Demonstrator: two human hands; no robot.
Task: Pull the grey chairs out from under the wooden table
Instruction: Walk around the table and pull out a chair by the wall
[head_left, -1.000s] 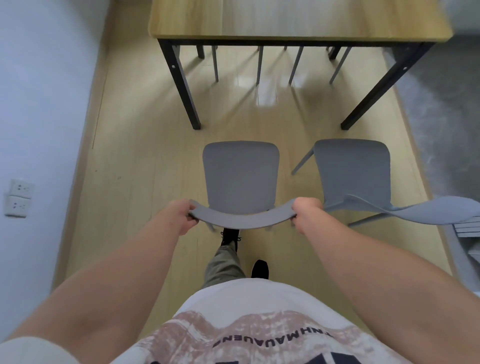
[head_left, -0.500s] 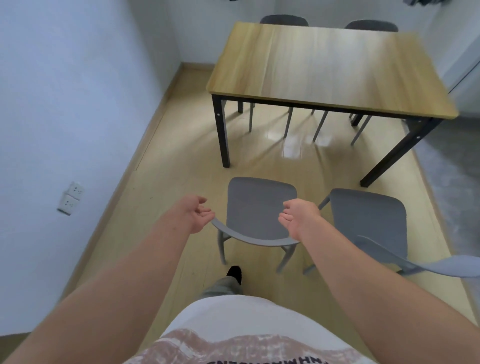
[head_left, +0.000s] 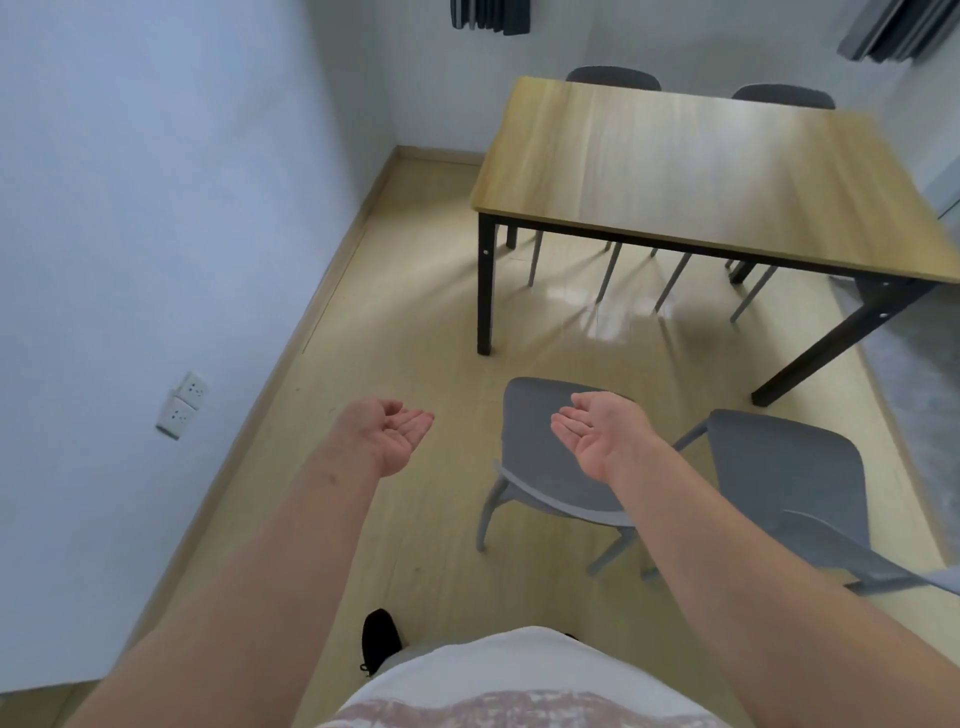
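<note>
standing clear of table (head_left: 691, 171), two chairs (head_left: 550, 457), hands (head_left: 395, 434) empty

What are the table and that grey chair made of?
The table top looks like wood or wood-look laminate, pale grain with a soft sheen; its black legs seem painted metal. The nearest grey chair looks like matte moulded plastic, thin and curved, on slim, probably metal, grey legs.

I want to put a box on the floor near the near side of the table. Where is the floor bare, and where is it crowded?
Bare: the floor strip between the left wall and the nearer grey chair, and the patch between the wooden table and that chair. Crowded: under the table's far side, among chair legs, and between the two pulled-out chairs, the second close beside the first.
</note>
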